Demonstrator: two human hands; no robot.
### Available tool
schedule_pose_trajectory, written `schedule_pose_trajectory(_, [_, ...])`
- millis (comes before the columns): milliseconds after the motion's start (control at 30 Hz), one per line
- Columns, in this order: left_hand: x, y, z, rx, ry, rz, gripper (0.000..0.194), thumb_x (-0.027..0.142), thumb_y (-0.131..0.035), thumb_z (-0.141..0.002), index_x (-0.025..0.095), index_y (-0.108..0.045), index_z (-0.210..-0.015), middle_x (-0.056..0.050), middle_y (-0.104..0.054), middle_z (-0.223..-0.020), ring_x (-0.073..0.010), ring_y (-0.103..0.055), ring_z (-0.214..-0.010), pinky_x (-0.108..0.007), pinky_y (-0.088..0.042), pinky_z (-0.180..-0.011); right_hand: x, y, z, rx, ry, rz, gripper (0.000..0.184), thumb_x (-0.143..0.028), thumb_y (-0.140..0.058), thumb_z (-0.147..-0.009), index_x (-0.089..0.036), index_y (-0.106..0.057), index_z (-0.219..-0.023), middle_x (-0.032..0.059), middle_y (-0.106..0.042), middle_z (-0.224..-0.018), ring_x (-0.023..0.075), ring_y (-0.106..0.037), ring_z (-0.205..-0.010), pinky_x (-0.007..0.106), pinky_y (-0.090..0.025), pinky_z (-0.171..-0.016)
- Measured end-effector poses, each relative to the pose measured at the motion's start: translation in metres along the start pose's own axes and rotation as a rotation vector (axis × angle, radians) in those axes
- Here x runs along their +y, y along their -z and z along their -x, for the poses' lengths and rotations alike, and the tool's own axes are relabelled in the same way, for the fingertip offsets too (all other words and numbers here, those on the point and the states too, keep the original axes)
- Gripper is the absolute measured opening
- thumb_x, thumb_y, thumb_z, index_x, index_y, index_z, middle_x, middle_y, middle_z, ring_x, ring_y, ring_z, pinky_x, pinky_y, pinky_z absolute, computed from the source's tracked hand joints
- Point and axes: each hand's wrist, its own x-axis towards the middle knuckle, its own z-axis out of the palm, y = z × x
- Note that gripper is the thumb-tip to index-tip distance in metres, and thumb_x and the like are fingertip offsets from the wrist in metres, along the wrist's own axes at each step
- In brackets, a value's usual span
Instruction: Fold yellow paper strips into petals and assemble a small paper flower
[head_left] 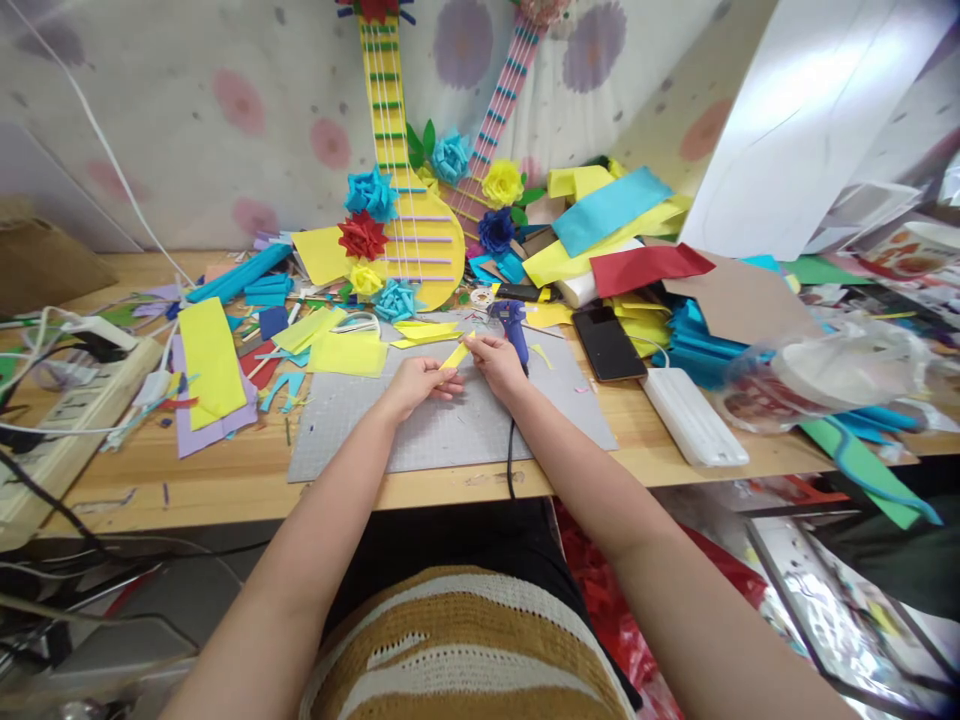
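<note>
A small yellow paper strip [455, 356] is stretched between my two hands above the grey cutting mat [465, 435]. My left hand [427, 385] pinches its lower end, with the other fingers half curled. At the strip's upper end, the fingertips of my right hand [495, 365] are closed on it. A blue glue gun [513, 325] stands just behind my right hand, its black cord running down over the table edge. More yellow paper pieces [424, 332] lie on the mat beyond my hands, and a yellow sheet [347, 354] rests to the left.
A yellow paper guitar [427, 245] with paper flowers leans at the back, a pink one [491, 140] behind it. A phone [609, 343], white power bank [694, 415] and plastic-wrapped cup [817, 370] lie right. A power strip [82, 420] and paper scraps occupy the left.
</note>
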Motion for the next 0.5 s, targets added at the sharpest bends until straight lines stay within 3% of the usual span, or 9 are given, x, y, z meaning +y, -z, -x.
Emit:
schedule_pose_trajectory(167, [0.000,0.001,0.000,-0.002,0.009,-0.005,0.008,0.017,-0.061,-0.077,0.009,-0.061,-0.075,-0.010,-0.071,-0.079,-0.0145,-0.067,-0.064,-0.023,-0.052,-0.057,-0.002,0.000,-0.002,0.052,0.008,-0.059,0.035,-0.048,-0.070,-0.052,-0.017,-0.059,-0.062,-0.0075,-0.033,-0.048,0.0047,-0.024,-0.046,0.024,-0.016,-0.046])
schedule_pose_trajectory(367, [-0.003,0.001,-0.001,0.012,-0.008,0.006,0.011,0.020,-0.064,-0.075,0.010,-0.061,-0.075,-0.008,-0.071,-0.075,-0.0139,-0.067,-0.064,-0.025,-0.053,-0.060,-0.002,-0.006,0.008,-0.185,-0.070,0.098,0.036,-0.044,-0.075,-0.049,-0.015,-0.061,-0.064,-0.0035,-0.051,-0.056,0.0051,-0.034,-0.049,0.024,-0.022,-0.048])
schedule_pose_trajectory(500, [-0.003,0.001,-0.001,-0.008,-0.012,0.006,0.012,0.022,-0.064,-0.075,0.010,-0.062,-0.076,-0.008,-0.071,-0.076,-0.0131,-0.067,-0.064,-0.024,-0.054,-0.061,-0.002,-0.009,0.011,-0.158,-0.072,0.128,0.036,-0.044,-0.076,-0.048,-0.014,-0.061,-0.062,-0.0048,-0.049,-0.051,0.0044,-0.030,-0.047,0.024,-0.020,-0.047])
